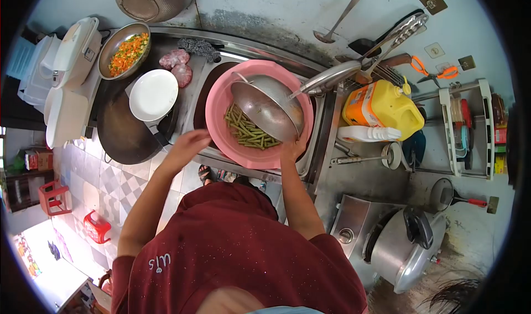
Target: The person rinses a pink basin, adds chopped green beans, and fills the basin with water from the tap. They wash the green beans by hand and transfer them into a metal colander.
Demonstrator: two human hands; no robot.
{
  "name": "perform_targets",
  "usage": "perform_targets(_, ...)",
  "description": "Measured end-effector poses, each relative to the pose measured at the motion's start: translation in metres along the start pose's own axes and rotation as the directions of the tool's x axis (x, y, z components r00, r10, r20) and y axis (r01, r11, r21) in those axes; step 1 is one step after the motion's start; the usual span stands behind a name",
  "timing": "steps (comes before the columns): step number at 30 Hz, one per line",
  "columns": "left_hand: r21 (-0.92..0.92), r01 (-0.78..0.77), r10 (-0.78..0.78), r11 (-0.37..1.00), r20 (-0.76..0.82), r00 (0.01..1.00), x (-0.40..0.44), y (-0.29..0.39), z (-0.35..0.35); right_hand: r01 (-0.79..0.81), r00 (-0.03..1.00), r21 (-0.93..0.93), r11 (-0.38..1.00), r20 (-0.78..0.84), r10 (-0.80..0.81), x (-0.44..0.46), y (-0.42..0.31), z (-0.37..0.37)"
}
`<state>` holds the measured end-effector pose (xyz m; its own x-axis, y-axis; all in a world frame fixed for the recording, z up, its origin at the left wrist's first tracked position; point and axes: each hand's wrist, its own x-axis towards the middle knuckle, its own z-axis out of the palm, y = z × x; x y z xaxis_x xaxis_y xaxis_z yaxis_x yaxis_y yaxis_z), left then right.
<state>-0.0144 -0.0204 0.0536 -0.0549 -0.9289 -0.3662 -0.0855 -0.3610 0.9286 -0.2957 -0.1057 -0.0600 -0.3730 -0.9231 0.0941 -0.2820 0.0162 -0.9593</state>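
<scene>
A pink basin (pixel 214 112) stands in the metal sink, with cut green beans (pixel 249 130) at its bottom. Tilted on its side within the basin is a perforated metal colander (pixel 268 106), its bowl partly covering the beans. My right hand (pixel 293 148) grips the colander's lower edge at the basin's near right rim; some of its fingers are hidden. Beside the basin's left rim, my left hand (pixel 193 142) holds nothing, its fingers loosely extended. A white plate (pixel 154 95) lies left of the basin, over a dark wok (pixel 124 129).
A pan of chopped orange and green vegetables (pixel 128 55) sits at back left, near pieces of raw meat (pixel 176 63). Right of the sink are a yellow jug (pixel 381 106), hanging ladles (pixel 332 35) and orange-handled scissors (pixel 434 71). A pressure cooker (pixel 404 253) stands lower right.
</scene>
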Motion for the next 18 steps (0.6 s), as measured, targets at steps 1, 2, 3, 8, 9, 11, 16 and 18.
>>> perform_targets(1, 0.08, -0.029, 0.025, 0.996, 0.058, 0.998, 0.027, 0.002, 0.015, 0.077, 0.997, 0.134, 0.988, -0.012, -0.076, 0.0, 0.002, 0.002)
perform_targets(2, -0.014, -0.063, 0.064, 0.998, 0.123, 0.99, 0.049, 0.012, 0.035, 0.153, 0.988, 0.267, 0.952, -0.029, -0.151, 0.0, 0.003, 0.005)
perform_targets(3, -0.184, -0.077, 0.113, 0.98, 0.193, 0.975, 0.067, 0.032, 0.058, 0.159, 0.987, 0.276, 0.948, -0.015, -0.161, -0.001, 0.008, 0.008)
perform_targets(8, -0.321, 0.076, -0.034, 0.944, 0.136, 0.99, 0.123, 0.062, 0.153, 0.179, 0.981, 0.305, 0.935, -0.132, -0.145, -0.018, 0.009, 0.008)
perform_targets(9, -0.305, 0.097, -0.067, 0.947, 0.107, 0.992, 0.133, 0.054, 0.164, 0.176, 0.977, 0.252, 0.952, -0.166, -0.137, -0.023, 0.009, 0.008)
perform_targets(11, -0.378, 0.055, -0.027, 0.924, 0.08, 0.996, 0.151, 0.039, 0.178, 0.056, 0.994, 0.276, 0.959, -0.108, -0.027, -0.031, 0.014, 0.004)
perform_targets(16, -0.491, 0.038, -0.043, 0.87, 0.002, 0.999, 0.148, 0.035, 0.164, 0.312, 0.938, 0.167, 0.935, 0.104, -0.332, -0.028, -0.08, -0.022)
perform_targets(18, -0.43, -0.036, 0.029, 0.902, -0.023, 0.999, 0.145, 0.029, 0.148, 0.385, 0.898, 0.087, 0.919, 0.195, -0.394, -0.024, -0.066, -0.026)
